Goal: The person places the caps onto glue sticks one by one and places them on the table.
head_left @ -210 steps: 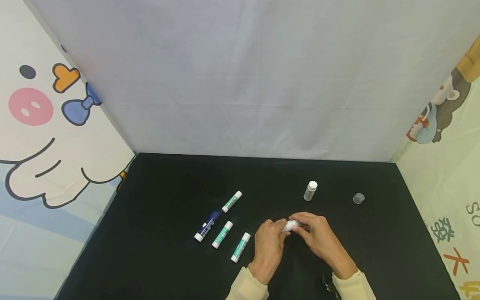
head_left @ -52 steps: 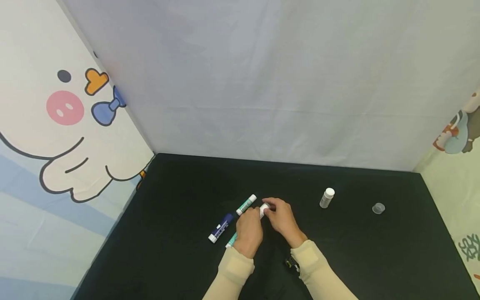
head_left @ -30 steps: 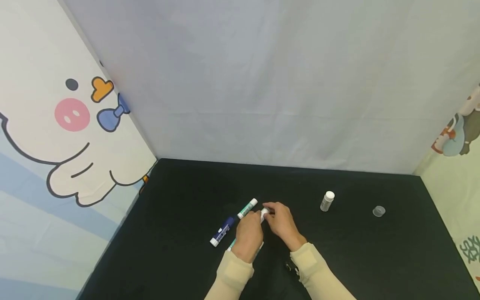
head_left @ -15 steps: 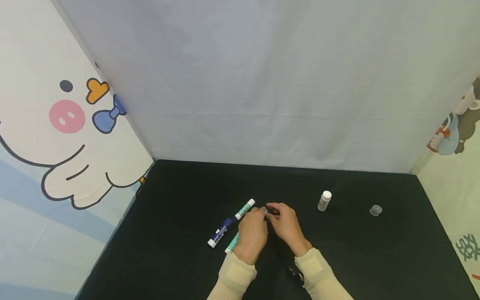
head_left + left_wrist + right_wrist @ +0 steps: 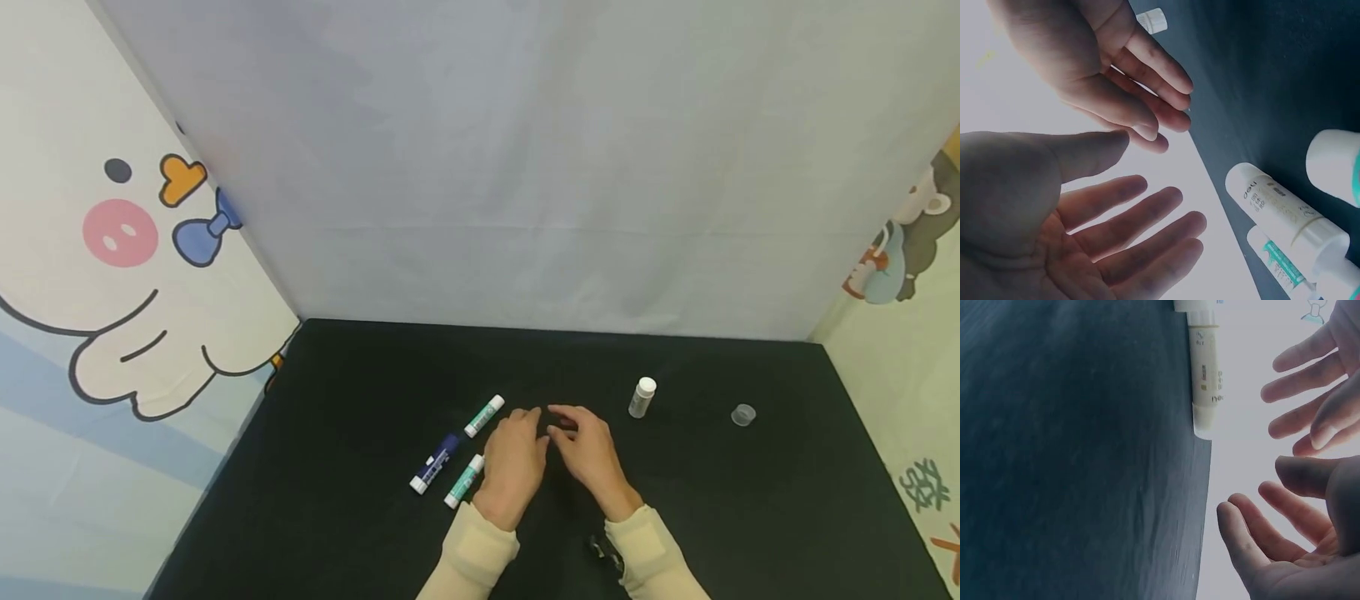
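Both hands hold nothing. My left hand (image 5: pixel 513 467) is over the middle of the black table, its fingers loosely spread in the left wrist view. Facing it from the right is my right hand (image 5: pixel 592 454), with fingers slightly bent and thumb apart. A white glue stick (image 5: pixel 1272 203) with "deli" lettering lies on its side near the left hand; the right wrist view shows a white glue stick (image 5: pixel 1205 369) too. The left hand blocks it in the head view. Left of that hand lie two green-labelled glue sticks (image 5: pixel 463 482) and a dark blue glue stick (image 5: pixel 434 465).
A white-capped stick (image 5: pixel 642 397) stands upright behind the right hand. Farther right sits a small clear cap (image 5: pixel 743 415). A pale curtain (image 5: pixel 525 167) rises behind the black table (image 5: pixel 720 500). A dark device (image 5: pixel 603 552) is strapped at the right wrist.
The hands held a white glue stick between them, moved it left towards the other sticks, then let it go. They are now slightly apart, and the view has shifted a little.
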Demonstrator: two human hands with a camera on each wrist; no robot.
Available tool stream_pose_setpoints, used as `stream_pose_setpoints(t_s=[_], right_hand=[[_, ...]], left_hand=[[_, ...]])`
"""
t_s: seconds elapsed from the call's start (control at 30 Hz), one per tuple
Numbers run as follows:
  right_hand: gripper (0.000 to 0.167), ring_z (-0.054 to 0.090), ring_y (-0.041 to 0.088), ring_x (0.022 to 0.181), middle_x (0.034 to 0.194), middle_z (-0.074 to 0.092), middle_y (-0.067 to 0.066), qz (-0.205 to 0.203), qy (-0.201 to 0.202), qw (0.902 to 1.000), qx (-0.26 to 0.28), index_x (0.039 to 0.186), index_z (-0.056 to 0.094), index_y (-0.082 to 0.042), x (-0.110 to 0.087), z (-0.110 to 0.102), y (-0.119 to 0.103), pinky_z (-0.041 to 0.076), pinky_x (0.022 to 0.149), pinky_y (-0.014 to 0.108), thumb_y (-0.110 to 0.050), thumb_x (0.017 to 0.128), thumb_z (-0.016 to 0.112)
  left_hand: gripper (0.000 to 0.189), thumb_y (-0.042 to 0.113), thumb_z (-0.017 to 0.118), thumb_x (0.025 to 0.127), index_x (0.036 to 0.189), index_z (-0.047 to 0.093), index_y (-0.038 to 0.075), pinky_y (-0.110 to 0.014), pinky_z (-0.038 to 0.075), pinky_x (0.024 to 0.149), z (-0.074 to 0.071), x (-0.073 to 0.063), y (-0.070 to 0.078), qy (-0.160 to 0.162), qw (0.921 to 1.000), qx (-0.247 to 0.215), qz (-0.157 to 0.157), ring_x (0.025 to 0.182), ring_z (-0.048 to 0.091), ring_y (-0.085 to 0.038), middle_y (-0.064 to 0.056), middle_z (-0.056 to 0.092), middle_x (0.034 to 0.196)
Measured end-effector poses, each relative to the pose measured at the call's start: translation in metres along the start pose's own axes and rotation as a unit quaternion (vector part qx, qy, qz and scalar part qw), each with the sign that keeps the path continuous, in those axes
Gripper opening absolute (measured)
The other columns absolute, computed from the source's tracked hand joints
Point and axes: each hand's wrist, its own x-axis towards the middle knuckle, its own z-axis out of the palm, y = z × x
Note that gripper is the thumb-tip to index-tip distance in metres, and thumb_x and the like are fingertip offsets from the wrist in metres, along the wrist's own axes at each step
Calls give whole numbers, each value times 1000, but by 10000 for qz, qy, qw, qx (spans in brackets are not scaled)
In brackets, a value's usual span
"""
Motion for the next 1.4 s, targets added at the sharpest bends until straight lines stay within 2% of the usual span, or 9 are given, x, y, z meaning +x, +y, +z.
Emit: stream_pose_setpoints(t_s=[0.23, 0.5, 0.9, 1.1, 1.4], right_hand=[[30, 73, 41, 107, 118, 72, 25, 124, 76, 9999, -11, 122, 73, 5, -3, -11, 4, 61, 88, 48, 4, 92, 75], [30, 72, 41, 109, 119, 72, 24, 273, 95, 9996, 15, 122, 73, 5, -11, -19, 9, 61, 90, 47, 4, 92, 74], [31, 71, 40, 112, 122, 71, 24, 480, 150, 9987, -110, 125, 72, 4, -26, -37, 15, 59, 93, 49, 3, 94, 74], [31, 72, 41, 109, 121, 71, 25, 505, 311, 9980, -195, 125, 73, 5, -32, -49, 21, 59, 92, 50, 3, 94, 74], [31, 71, 42, 110, 123, 71, 26, 661, 488, 9961, -321, 125, 72, 5, -39, -64, 26, 59, 93, 51, 3, 95, 74]], left_hand=[[37, 13, 85, 89, 123, 75, 1, -43, 61, 79, 1, 2, 4, 24, 9999, -135, 52, 95, 75, -31, -14, 76, 113], [39, 14, 86, 89, 123, 74, -1, -40, 61, 82, 6, 1, 7, 228, 9991, -206, 297, 97, 75, -29, -14, 77, 113], [35, 12, 82, 92, 125, 74, 0, -41, 61, 84, 13, 0, 12, 132, 9987, -418, 246, 99, 75, -31, -14, 76, 118], [37, 13, 83, 92, 125, 73, -1, -41, 61, 88, 15, 0, 15, 143, 9981, -502, 332, 101, 76, -31, -15, 76, 118], [43, 17, 85, 91, 128, 72, 0, -43, 61, 86, 20, -1, 18, 167, 9979, -530, 340, 101, 76, -31, -14, 76, 118]])
